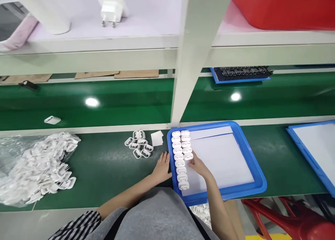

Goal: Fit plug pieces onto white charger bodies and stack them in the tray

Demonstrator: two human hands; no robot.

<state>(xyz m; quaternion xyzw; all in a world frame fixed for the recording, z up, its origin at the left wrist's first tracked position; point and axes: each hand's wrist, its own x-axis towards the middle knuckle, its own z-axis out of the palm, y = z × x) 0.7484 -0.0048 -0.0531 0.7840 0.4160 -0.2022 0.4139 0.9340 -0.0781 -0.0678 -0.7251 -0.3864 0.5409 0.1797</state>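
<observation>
A blue tray (251,163) lined with white sheets holds two columns of small white charger housings (179,163) along its left side. My right hand (199,166) reaches in from the front, thumb and fingers closed on the last housing (188,157) of the shorter right-hand column. Flat on the table by the tray's left rim rests my left hand (162,168), fingers stretched out and nothing in it. To its upper left lies a loose cluster of open-ended white housings (142,142) with dark insides, beside white paper squares (157,138).
A clear bag (15,163) spills a heap of white plastic parts (49,163) at left. An upright post (185,65) rises behind the tray. Another blue tray (309,145) is at right, a red stool (288,215) below. The shelf above holds a white plug adapter (112,7) and red bin (282,9).
</observation>
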